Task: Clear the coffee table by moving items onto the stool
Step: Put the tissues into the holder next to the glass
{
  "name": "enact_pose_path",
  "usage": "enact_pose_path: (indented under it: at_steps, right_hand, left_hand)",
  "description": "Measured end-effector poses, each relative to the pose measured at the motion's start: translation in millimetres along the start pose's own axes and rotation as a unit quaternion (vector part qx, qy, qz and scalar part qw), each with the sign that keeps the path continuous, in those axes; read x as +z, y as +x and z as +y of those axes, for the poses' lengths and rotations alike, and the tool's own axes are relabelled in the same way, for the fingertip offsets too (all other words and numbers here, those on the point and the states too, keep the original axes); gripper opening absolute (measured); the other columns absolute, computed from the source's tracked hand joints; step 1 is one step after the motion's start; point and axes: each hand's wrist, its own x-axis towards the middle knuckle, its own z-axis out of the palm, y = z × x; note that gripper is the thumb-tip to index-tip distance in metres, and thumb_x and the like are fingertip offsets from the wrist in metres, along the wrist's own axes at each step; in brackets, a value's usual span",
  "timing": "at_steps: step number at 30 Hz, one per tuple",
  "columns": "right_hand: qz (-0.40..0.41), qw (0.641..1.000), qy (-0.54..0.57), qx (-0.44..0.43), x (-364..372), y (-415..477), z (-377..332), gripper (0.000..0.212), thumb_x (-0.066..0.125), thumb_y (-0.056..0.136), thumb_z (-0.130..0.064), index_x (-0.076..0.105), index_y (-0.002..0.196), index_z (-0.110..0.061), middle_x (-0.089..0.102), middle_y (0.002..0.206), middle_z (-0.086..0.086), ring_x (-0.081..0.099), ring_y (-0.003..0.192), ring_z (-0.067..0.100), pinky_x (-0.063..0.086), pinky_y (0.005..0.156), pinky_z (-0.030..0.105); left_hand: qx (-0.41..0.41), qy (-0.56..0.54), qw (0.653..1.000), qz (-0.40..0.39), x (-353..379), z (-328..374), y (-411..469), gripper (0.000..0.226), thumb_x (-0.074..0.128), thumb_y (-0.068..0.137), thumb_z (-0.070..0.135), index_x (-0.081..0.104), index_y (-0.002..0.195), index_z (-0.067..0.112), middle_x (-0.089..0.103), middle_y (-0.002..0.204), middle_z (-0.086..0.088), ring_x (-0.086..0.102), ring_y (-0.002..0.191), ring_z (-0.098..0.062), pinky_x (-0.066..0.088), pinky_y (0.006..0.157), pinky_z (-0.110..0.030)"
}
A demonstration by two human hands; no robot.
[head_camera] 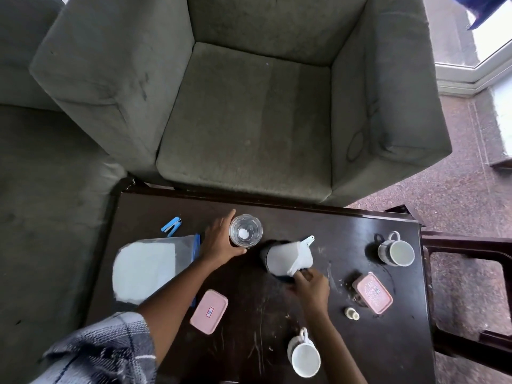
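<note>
Nearest the camera, at 7 o'clock, a checked sleeve (pixel 105 353) covers the left upper arm, and a white mug (pixel 304 356) stands at 6 o'clock on the dark wooden desk (pixel 249 314). The left hand (pixel 219 239) wraps around the side of a clear drinking glass (pixel 245 230), which stands upright near the desk's far edge at 12 o'clock. The right hand (pixel 311 284) pinches the near edge of a white cloth (pixel 291 257) draped over a dark round container (pixel 277 274) at the desk's centre. A pink lidded box (pixel 209 311) lies at 7 o'clock, a second pink box (pixel 372 293) at 4 o'clock, with a small cream bottle (pixel 352 313) just beside it. A grey-rimmed mug (pixel 396 252) sits at 2 o'clock. At 9 o'clock lies a clear zip bag holding white paper (pixel 149 270); beyond it, a blue stapler (pixel 171 225). A dark wooden stool (pixel 468 275) stands off the desk's 3 o'clock side. A grey armchair (pixel 243 106) faces the far edge.
</note>
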Motion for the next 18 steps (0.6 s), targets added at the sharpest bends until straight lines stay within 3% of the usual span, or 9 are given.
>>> enact_pose_path:
  at_steps: [2,8,14,18]
  right_hand:
    - [0.032,0.999,-0.027,-0.033,2.3,17.7,-17.8,0.016,0.061,0.08,-0.007,0.059,0.064,-0.008,0.061,0.055,0.005,0.059,0.056,0.015,0.041,0.047,0.026]
    - [0.024,0.998,-0.05,-0.025,14.7,72.3,-37.8,0.013,0.056,0.075,-0.009,0.064,0.07,0.0,0.07,0.069,0.022,0.068,0.06,0.032,0.058,0.06,0.041]
    - [0.021,0.999,-0.043,0.018,25.1,77.2,-26.5,0.011,0.055,0.081,-0.003,0.064,0.078,0.003,0.069,0.074,0.025,0.064,0.048,0.023,0.059,0.054,0.037]
    - [0.024,0.999,-0.02,0.028,26.4,73.9,-22.9,0.01,0.055,0.084,-0.003,0.061,0.078,-0.007,0.066,0.067,0.018,0.06,0.042,0.015,0.057,0.051,0.032]
  left_hand:
    - [0.005,-0.004,1.0,-0.003,-3.4,-5.0,-1.7,0.096,0.081,0.068,0.024,0.026,0.146,0.019,0.039,0.144,-0.006,0.034,0.134,-0.025,0.028,0.107,-0.035]
    - [-0.012,-0.057,0.998,-0.035,1.2,-7.5,4.2,0.087,0.077,0.071,0.01,0.03,0.145,0.013,0.043,0.139,-0.013,0.05,0.124,-0.029,0.046,0.099,-0.043]
    - [-0.029,-0.056,0.997,-0.04,8.0,-8.5,8.1,0.085,0.072,0.074,0.005,0.028,0.146,0.014,0.042,0.135,-0.014,0.055,0.119,-0.031,0.048,0.095,-0.043]
    - [-0.037,-0.063,0.997,-0.021,11.9,-7.5,8.1,0.082,0.071,0.075,0.005,0.029,0.145,0.013,0.045,0.136,-0.014,0.055,0.119,-0.03,0.048,0.096,-0.043]
